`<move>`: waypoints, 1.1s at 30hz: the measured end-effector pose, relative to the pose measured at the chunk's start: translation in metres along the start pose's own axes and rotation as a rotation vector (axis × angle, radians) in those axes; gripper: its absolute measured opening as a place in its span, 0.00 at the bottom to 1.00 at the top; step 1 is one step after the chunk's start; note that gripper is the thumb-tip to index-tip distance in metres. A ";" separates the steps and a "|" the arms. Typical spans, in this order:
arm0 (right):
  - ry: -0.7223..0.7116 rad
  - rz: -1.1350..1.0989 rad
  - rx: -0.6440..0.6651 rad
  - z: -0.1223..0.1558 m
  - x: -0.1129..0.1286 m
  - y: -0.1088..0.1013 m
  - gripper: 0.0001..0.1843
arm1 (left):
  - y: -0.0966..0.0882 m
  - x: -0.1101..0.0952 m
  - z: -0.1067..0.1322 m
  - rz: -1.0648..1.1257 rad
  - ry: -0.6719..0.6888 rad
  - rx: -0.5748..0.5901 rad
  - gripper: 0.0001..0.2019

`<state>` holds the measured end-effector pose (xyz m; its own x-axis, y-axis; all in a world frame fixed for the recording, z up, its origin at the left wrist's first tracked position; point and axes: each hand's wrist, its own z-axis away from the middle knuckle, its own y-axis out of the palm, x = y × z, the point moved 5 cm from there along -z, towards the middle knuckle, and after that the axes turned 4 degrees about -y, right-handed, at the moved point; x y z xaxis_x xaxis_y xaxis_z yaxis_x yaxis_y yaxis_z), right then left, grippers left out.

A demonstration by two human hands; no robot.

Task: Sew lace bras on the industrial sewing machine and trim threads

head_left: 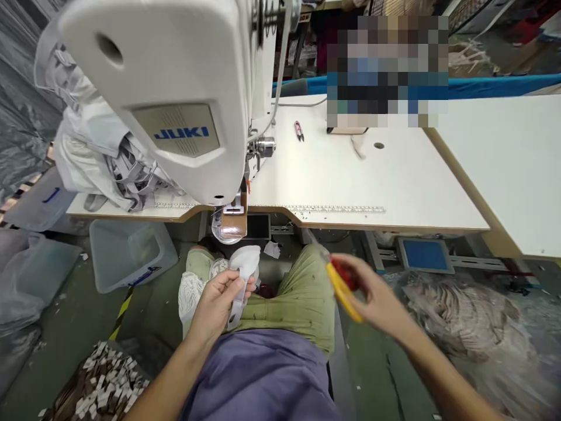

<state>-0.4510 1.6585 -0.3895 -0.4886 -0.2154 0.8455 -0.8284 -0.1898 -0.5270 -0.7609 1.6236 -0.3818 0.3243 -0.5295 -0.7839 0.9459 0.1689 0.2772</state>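
Observation:
My left hand (225, 292), above my lap, pinches a white fabric piece (245, 260) between thumb and fingers. One end of it is wide and rounded; a narrow strap hangs below my fingers. Over my right thigh, my right hand (366, 289) is closed round scissors (342, 283) with red and yellow handles. Their blades are blurred and point up toward the table edge. White lace fabric (189, 295) lies on my left thigh. In front of me stands a white sewing machine (175, 76), with a brown block (234, 225) below its needle area.
On the white table (350, 169) lie small thread snips (298, 131). White and grey fabric (94, 146) is heaped left of the machine. A clear plastic bin (131, 254) stands on the floor, with bagged fabric (464, 316) at right. Another person (388, 70) is beyond the table.

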 end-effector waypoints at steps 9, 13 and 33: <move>-0.235 0.002 0.170 0.029 0.067 0.085 0.45 | 0.000 -0.002 0.009 -0.151 0.058 -0.048 0.17; -0.243 0.005 0.193 0.022 0.068 0.087 0.43 | 0.000 -0.003 0.011 -0.208 0.091 -0.019 0.15; -0.134 -0.189 0.003 -0.004 0.063 0.093 0.28 | 0.001 0.008 0.009 -0.448 0.268 -0.047 0.10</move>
<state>-0.5603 1.6313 -0.3846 -0.2841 -0.3015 0.9102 -0.9005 -0.2421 -0.3612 -0.7575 1.6116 -0.3829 -0.1262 -0.3285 -0.9360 0.9902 0.0150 -0.1387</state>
